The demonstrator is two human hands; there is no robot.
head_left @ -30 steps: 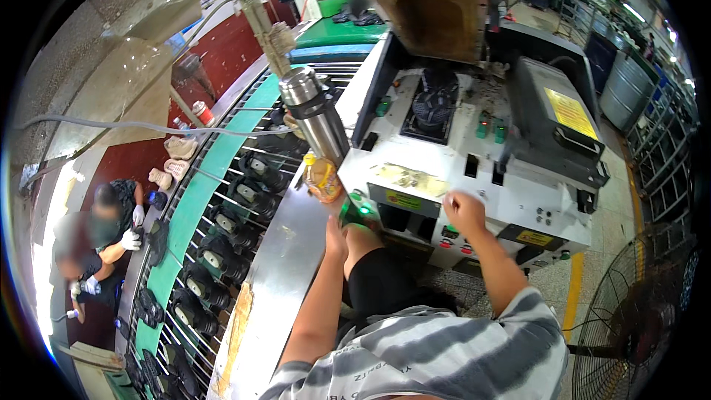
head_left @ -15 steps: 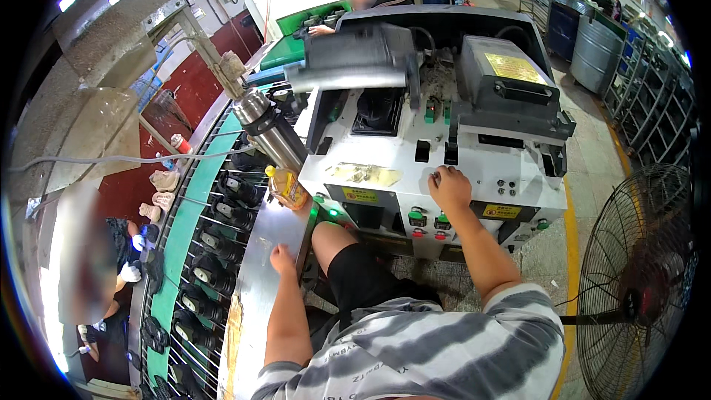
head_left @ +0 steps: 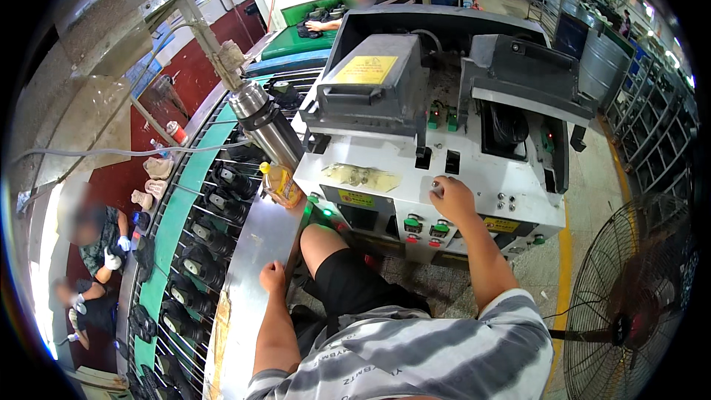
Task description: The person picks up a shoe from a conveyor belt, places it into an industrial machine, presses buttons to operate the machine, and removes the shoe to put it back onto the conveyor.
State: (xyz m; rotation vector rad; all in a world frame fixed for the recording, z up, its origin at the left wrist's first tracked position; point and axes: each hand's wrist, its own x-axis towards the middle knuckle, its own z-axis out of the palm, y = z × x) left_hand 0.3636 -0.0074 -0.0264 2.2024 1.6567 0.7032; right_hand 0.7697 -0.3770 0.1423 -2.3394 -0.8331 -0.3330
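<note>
My right hand (head_left: 453, 198) is on the white front panel (head_left: 400, 198) of a two-station machine, fingers curled by a small silvery knob-like part; whether they grip it is hidden. My left hand (head_left: 272, 278) is a loose fist at the edge of the metal bench (head_left: 255, 252), with nothing seen in it. On the machine's left station the grey lid (head_left: 378, 78) with a yellow label is down. The right lid (head_left: 526, 74) stands raised over a dark bay holding a black shoe (head_left: 509, 127).
A steel thermos (head_left: 266, 124) and a yellow-capped bottle (head_left: 281, 185) stand on the bench. Left of it, a green-belted roller conveyor (head_left: 185, 204) carries several black shoes. A floor fan (head_left: 622, 281) is at right. Co-workers are at far left and beyond the machine.
The left lid has come down over its bay, and the right lid has swung up, exposing the shoe. My hands stay at nearly the same places; the view has shifted slightly.
</note>
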